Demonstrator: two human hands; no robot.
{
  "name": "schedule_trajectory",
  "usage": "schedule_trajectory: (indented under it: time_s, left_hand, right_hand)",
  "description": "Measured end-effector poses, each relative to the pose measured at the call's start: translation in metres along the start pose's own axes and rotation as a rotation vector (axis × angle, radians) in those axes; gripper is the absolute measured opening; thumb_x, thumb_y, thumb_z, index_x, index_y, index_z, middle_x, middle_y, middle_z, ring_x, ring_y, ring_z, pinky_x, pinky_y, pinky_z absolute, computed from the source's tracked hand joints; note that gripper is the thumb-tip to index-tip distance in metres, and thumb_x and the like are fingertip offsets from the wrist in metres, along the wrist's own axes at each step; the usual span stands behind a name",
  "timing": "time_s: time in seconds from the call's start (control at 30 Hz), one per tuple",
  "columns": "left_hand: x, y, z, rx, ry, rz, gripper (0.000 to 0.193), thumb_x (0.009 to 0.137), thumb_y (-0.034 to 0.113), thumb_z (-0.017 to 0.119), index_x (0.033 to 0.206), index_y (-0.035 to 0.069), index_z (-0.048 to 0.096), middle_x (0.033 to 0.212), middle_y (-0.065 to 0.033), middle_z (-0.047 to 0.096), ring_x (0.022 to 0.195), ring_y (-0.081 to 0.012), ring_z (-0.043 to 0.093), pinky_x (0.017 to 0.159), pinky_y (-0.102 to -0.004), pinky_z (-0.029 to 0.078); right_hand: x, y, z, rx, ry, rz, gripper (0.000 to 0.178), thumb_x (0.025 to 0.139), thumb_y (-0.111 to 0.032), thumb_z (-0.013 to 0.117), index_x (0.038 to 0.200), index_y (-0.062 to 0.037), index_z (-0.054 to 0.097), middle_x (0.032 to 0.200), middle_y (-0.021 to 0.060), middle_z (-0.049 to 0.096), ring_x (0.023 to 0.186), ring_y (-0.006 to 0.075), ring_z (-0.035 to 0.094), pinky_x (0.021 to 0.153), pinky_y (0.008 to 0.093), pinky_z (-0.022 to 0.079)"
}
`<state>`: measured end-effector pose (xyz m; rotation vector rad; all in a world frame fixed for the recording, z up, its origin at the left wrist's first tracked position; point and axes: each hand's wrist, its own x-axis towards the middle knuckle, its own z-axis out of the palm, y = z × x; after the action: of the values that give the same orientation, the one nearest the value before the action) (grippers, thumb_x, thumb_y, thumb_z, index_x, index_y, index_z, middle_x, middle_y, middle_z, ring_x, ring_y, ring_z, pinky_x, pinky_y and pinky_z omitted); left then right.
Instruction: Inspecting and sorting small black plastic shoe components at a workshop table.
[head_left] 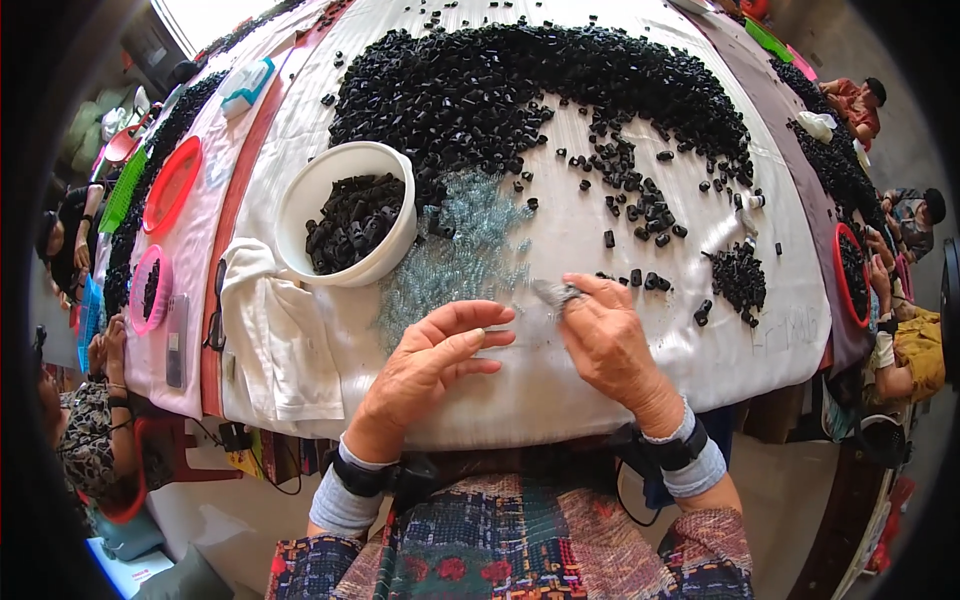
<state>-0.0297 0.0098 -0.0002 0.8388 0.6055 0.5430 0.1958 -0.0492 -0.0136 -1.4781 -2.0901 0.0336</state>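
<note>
a bench (740, 370) covered in white cloth fills the middle of the view. across its far part spreads a broad heap of black pieces (430, 100), loose and many layers deep in places. on the near side of that heap lies a tangled patch of pale bluish coils (465, 235) that look like small springs. a white cloth (270, 340) lies crumpled at the near left edge, and just beyond it, beside the springs, stands a white bowl (385, 262), partly filled with dark pieces (355, 225).

the left hand (430, 355) is over the near end of the springs, its fingers apart, with nothing seen in it. the right hand (607, 335) is pinched together on a small grey thing, well to the right of the bowl.

right of the hands sits a small pile (738, 280) of narrower-looking black bits, and between it and the heap lie scattered single pieces (650, 210).

by the look of it, plenty is left: the heap is large and many springs lie loose. which pieces are finished, if any, cannot be told. smallest is the grey thing (555, 292) at the right fingertips, too blurred to identify.
</note>
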Motion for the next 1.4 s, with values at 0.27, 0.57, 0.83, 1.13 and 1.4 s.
schedule_trajectory:
  time_s: [0.27, 0.57, 0.83, 1.13, 1.4]
  left_hand:
    - [0.001, -0.013, 0.006, 0.024, -0.1, -0.102, 0.031, 0.094, 0.018, 0.05, 0.12, 0.0, 0.049, 0.118, -0.0128, 0.057, 0.108, -0.0214, 0.057, 0.087, -0.0305, 0.049]
    - [0.002, -0.018, 0.003, 0.012, -0.079, -0.142, 0.031, 0.094, 0.016, 0.052, 0.119, -0.001, 0.049, 0.112, -0.0148, 0.059, 0.102, -0.02, 0.06, 0.084, -0.0284, 0.051]
    - [0.003, -0.016, 0.003, -0.012, -0.062, -0.151, 0.03, 0.093, 0.016, 0.052, 0.118, -0.002, 0.049, 0.111, -0.016, 0.059, 0.099, -0.0202, 0.061, 0.083, -0.0286, 0.051]
    - [0.003, -0.016, 0.0, -0.027, -0.048, -0.165, 0.03, 0.093, 0.016, 0.053, 0.117, -0.003, 0.05, 0.11, -0.016, 0.059, 0.099, -0.0204, 0.061, 0.083, -0.0288, 0.052]
    - [0.002, -0.018, 0.001, -0.059, -0.048, -0.158, 0.022, 0.092, 0.013, 0.052, 0.11, -0.001, 0.053, 0.109, -0.0166, 0.06, 0.096, -0.0212, 0.063, 0.081, -0.03, 0.052]
  right_hand:
    - [-0.013, 0.001, -0.013, -0.003, 0.188, 0.152, 0.024, 0.071, 0.004, 0.059, 0.095, -0.0017, 0.064, 0.086, 0.0099, 0.064, 0.085, 0.0277, 0.056, 0.077, 0.0368, 0.041]
    - [-0.012, -0.007, 0.002, -0.037, 0.113, 0.045, 0.018, 0.069, 0.0, 0.061, 0.087, -0.0008, 0.059, 0.08, 0.011, 0.059, 0.083, 0.0267, 0.056, 0.074, 0.0361, 0.04]
    - [-0.021, 0.009, -0.015, -0.019, 0.261, 0.207, 0.025, 0.068, 0.006, 0.061, 0.093, 0.0006, 0.061, 0.085, 0.0144, 0.062, 0.085, 0.0309, 0.056, 0.075, 0.039, 0.043]
    - [0.004, -0.004, -0.004, -0.062, 0.17, 0.055, 0.021, 0.065, 0.001, 0.064, 0.087, -0.0011, 0.062, 0.08, 0.0116, 0.062, 0.085, 0.0283, 0.056, 0.073, 0.0369, 0.042]
    - [0.008, -0.006, 0.003, -0.097, 0.11, 0.099, 0.017, 0.066, -0.002, 0.063, 0.083, -0.0031, 0.061, 0.075, 0.0079, 0.06, 0.083, 0.0254, 0.056, 0.072, 0.0354, 0.041]
